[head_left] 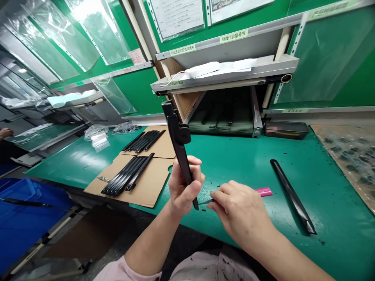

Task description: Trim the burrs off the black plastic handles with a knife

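Hands, as I see them: left hand (184,185) closed around an upright black plastic bar (177,142), right hand (238,210) pinching a thin dark pick (204,201) against the bar's lower end.

The right hand (240,212) hides most of the thin tool (205,201).

A pale-green label (233,36) on the metal shelf (272,24) reads 标准作业指导书 — the other labels (182,49) and posted sheets (177,17) are too small to read surely.
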The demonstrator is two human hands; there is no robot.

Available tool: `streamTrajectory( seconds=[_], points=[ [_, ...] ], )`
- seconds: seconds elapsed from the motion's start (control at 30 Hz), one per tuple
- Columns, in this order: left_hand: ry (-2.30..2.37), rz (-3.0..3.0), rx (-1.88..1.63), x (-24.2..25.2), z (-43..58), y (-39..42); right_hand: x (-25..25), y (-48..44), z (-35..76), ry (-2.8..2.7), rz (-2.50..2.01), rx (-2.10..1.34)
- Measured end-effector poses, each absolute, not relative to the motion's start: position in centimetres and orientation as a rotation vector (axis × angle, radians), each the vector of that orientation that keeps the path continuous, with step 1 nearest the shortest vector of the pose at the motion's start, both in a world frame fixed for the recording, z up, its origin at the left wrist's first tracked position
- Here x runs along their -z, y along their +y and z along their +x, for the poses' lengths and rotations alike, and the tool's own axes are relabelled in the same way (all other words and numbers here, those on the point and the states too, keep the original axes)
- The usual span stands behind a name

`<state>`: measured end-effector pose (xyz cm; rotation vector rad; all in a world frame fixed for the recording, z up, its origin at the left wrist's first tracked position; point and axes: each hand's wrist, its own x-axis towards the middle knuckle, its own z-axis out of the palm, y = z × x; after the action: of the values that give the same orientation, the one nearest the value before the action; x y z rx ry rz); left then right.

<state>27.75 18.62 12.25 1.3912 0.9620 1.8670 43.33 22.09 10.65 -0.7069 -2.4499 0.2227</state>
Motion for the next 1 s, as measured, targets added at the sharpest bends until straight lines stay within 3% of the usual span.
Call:
streamTrajectory(
  seconds=[0.17, 0.33, 0.7, 1.0],
  points=[
    [0.96, 1.368, -1.846, -12.1, 27.8, 18.5, -11.0, 21.9, 42.9, -2.409, -0.686, -0.056],
    [0.939, 1.277, -1.811, -12.4, 28.0, 18.4, -10.7, 22.2, 42.9, -2.404, -0.72, -0.115],
    [1.176, 0.676, -1.777, -11.8, 26.7, 21.8, -5.6, 21.2, 44.3, -1.965, -0.683, -0.923],
    [1.242, 0.579, -1.734, -11.2, 27.6, 21.9, -4.3, 19.1, 43.1, -1.724, -0.855, -0.995]
  ],
)
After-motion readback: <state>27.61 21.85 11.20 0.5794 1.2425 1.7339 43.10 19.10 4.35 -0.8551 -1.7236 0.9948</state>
